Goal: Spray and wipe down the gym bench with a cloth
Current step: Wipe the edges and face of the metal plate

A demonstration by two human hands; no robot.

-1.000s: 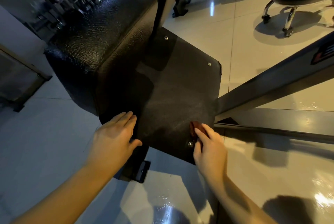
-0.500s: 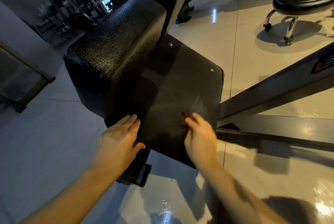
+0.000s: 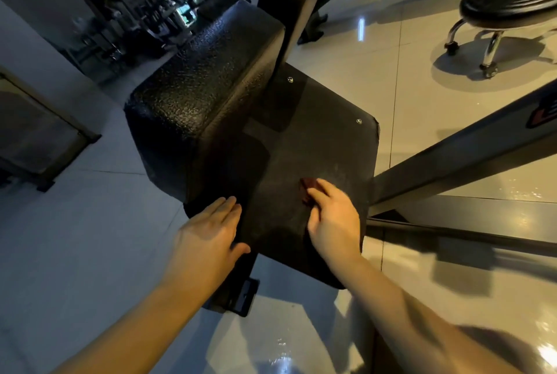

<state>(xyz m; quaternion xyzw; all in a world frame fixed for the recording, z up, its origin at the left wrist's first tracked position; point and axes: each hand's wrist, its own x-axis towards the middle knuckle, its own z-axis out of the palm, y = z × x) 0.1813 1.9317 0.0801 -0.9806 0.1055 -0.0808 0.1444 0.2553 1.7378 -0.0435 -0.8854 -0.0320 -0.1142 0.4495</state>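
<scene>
The gym bench has a thick textured black pad (image 3: 205,96) and, below it, a flat black panel (image 3: 328,144) with small screws at its corners. My right hand (image 3: 331,220) lies on the near part of that panel with a small dark red cloth (image 3: 307,188) under its fingers; only the cloth's far edge shows. My left hand (image 3: 208,232) rests flat with straight fingers against the panel's left edge, beneath the pad. No spray bottle is in view.
A dark metal frame beam (image 3: 464,159) runs from the panel's right side toward the right edge. A black round stool on chrome caster legs (image 3: 509,2) stands at the top right. Glossy floor tiles (image 3: 75,238) surround the bench, and dark gym machines (image 3: 144,12) fill the top left.
My right hand has slid the red cloth from the panel's near right corner toward its middle, up and left. My left hand has stayed in place on the left edge.
</scene>
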